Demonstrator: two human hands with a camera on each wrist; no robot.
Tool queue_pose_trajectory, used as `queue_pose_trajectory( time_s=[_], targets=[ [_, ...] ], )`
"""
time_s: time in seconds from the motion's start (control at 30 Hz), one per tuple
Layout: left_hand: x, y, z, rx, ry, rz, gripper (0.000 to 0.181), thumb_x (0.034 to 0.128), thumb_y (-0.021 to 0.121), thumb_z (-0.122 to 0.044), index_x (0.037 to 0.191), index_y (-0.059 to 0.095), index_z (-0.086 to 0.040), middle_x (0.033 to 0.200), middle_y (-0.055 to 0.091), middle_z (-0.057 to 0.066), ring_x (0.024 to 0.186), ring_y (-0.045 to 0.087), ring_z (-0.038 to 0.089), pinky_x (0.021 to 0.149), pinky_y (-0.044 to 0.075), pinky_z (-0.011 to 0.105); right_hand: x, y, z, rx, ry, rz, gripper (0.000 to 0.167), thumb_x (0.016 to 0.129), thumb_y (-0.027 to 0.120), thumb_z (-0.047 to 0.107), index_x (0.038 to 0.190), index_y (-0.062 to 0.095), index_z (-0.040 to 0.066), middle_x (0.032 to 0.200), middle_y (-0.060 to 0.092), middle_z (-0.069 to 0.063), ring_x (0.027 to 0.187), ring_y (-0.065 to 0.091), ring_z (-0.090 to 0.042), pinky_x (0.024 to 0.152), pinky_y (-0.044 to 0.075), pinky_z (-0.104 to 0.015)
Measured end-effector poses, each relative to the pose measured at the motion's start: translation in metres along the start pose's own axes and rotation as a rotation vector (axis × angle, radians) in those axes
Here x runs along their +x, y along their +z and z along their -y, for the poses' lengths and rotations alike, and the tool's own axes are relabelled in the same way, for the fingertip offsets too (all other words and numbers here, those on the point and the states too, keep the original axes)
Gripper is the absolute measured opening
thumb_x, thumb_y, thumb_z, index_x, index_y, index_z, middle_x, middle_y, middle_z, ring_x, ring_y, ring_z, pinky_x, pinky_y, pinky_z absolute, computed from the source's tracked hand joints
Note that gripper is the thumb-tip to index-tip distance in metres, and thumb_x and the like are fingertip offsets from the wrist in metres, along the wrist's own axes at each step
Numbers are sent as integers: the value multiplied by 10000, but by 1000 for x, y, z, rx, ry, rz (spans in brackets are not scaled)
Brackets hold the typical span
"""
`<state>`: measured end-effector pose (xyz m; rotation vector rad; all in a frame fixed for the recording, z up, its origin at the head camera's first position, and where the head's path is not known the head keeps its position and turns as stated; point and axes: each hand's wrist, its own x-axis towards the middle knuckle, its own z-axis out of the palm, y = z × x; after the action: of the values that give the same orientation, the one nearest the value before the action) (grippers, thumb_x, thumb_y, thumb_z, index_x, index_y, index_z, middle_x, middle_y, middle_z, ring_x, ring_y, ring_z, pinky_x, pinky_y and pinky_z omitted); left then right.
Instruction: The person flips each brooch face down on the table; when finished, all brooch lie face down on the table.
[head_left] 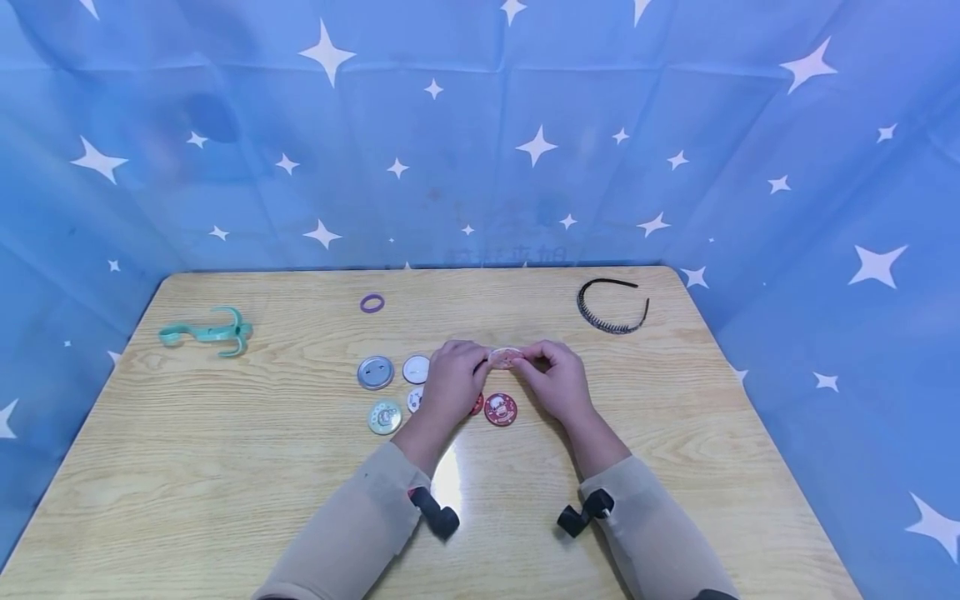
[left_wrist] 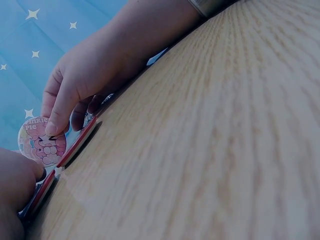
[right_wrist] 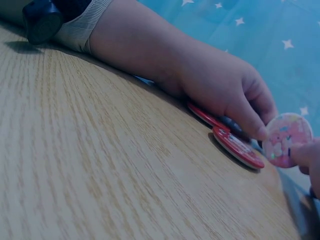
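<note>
Both hands hold one round pink badge (head_left: 505, 358) between them, tilted up from the table. My left hand (head_left: 452, 379) pinches its left edge with thumb and fingers. On the opposite edge, my right hand (head_left: 555, 379) pinches it too. The left wrist view shows the badge's face (left_wrist: 49, 150), with a pink cartoon figure and lettering. Just below the hands lies a red badge (head_left: 500, 409); a second red badge (head_left: 477, 404) is mostly covered by the left hand. In the right wrist view these red badges (right_wrist: 237, 147) lie flat, overlapping in sight.
Left of the left hand lie a grey badge back (head_left: 375, 372), a white badge (head_left: 416, 369), a partly hidden white badge (head_left: 413, 400) and a mint badge (head_left: 385, 417). Farther out are a purple ring (head_left: 372, 303), a teal hook-shaped piece (head_left: 213, 332) and a black toothed headband (head_left: 611, 327).
</note>
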<state>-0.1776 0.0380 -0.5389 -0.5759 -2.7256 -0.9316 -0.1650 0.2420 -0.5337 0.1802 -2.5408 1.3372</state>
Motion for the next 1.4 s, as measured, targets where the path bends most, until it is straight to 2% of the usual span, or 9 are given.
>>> queue_pose_trajectory(
  time_s=[0.43, 0.77, 1.4],
  targets=[
    [0, 0, 0, 2, 3, -5, 173, 1039, 718, -216, 1175, 796, -144, 1228, 774, 16, 1237, 644, 274, 1124, 439, 483, 1, 0, -2, 3, -7, -9, 105, 901, 885, 153, 931, 799, 101, 962, 761, -22, 960, 677, -197, 846, 554, -327],
    [0, 0, 0, 1, 7, -9, 164, 1032, 727, -211, 1164, 797, -143, 1224, 775, 13, 1240, 642, 272, 1120, 442, 483, 0, 1, -1, 4, -17, -10, 100, 901, 881, 114, 927, 792, 76, 958, 760, -47, 940, 680, -200, 823, 550, -268],
    [0, -3, -2, -8, 7, 6, 120, 1023, 735, -193, 1119, 793, -151, 1229, 775, 9, 1239, 645, 285, 1130, 433, 486, 0, 1, -1, 31, -39, -6, 108, 900, 876, 93, 912, 771, 69, 944, 757, -49, 919, 688, -208, 807, 552, -241]
  ],
)
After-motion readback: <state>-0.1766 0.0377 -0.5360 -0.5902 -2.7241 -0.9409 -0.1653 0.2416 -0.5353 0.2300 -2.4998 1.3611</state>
